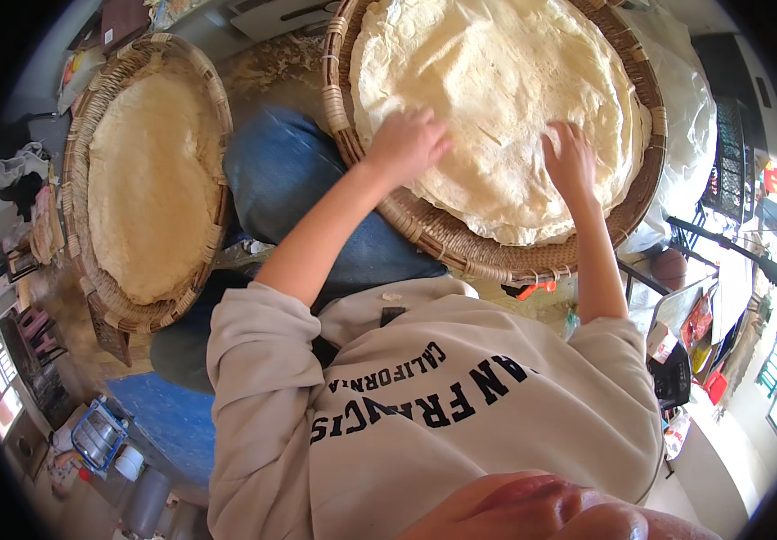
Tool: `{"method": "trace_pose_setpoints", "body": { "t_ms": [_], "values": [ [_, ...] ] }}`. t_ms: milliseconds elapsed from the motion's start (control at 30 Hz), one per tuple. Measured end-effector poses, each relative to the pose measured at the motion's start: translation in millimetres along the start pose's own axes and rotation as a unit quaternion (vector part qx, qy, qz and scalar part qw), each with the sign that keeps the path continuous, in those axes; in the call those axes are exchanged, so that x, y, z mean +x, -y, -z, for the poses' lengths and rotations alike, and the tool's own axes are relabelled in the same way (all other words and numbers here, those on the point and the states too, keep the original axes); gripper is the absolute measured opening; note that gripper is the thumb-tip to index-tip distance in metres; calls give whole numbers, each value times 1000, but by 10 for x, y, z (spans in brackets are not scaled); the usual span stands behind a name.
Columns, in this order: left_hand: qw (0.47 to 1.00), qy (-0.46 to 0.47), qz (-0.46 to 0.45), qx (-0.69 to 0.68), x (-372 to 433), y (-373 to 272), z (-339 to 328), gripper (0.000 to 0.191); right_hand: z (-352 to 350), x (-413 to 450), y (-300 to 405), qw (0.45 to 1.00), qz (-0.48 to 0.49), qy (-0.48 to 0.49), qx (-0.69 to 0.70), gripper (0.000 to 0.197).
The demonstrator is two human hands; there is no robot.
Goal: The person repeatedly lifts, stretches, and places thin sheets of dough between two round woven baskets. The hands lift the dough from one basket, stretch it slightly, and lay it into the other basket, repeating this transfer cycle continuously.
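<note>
A stack of large, thin, pale-yellow sheets like flatbread (483,74) lies in a round woven basket (422,233) in front of me. The top sheet is wrinkled, with ragged edges. Over its near left part is my left hand (412,145), slightly blurred, fingers bent; whether they pinch the sheet is hidden. My right hand (572,162) rests towards the right side of the same sheet, its thumb apart from the fingers. To my left, a second woven basket (78,182) holds a similar pale, flat round layer (152,196).
My jeans-clad knee (280,175) sits between the two baskets. Clear plastic sheeting (682,135) borders the large basket on the right. An orange-handled tool (535,290) lies below its rim. A basketball (670,268) and a blue surface (165,418) are farther off.
</note>
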State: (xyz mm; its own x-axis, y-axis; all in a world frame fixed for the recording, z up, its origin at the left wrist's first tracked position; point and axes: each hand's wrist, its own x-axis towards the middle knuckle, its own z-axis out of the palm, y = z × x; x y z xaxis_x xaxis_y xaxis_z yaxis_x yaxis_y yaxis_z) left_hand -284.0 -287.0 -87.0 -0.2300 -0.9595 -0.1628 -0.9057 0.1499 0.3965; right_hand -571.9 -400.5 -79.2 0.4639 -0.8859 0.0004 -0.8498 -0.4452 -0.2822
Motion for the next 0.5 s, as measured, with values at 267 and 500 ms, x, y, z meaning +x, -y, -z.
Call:
{"method": "trace_pose_setpoints", "body": {
  "t_ms": [267,500],
  "values": [
    [926,-94,92,355,799,989,276,56,-669,2043,265,995,-18,-67,-72,65],
    [940,-118,100,304,625,1169,300,52,-842,2804,-5,991,-113,12,-68,70]
  ]
}}
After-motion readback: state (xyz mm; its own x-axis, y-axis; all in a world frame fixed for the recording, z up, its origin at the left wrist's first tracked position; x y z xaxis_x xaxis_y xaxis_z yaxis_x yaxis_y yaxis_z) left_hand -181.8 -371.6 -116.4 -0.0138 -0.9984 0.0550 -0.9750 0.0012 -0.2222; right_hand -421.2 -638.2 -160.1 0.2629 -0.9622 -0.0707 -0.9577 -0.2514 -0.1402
